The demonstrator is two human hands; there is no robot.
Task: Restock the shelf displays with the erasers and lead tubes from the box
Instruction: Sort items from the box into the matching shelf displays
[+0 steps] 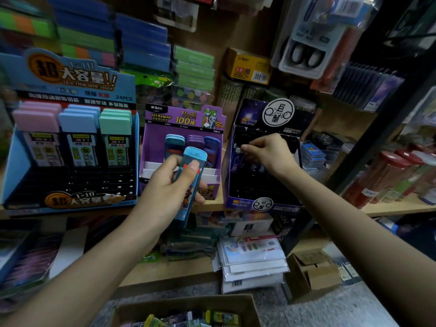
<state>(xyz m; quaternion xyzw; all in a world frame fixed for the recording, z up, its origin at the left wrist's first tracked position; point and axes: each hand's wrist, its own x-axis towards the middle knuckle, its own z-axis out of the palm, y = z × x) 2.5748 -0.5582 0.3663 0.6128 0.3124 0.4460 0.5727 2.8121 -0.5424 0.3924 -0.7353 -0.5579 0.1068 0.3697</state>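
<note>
Our left grip (169, 185) is closed round a teal tube (194, 158), thumb across its front. It holds the tube tilted, just in front of the purple display (151, 147). Behind this grip, teal, purple and blue tubes stand in that display's back row.

Our right grip (266, 153) is to the right of the left and apart from it, its fingers curled inside the black display (262, 205). It seems to pinch a dark tube (241, 147), though the gloom there blurs it.

Left of the left grip stands the blue display (70, 79), with pink, blue and green caps. All three displays sit on the shelf (389, 206). Below both grips, the box (184, 302) lies open with packets inside.
</note>
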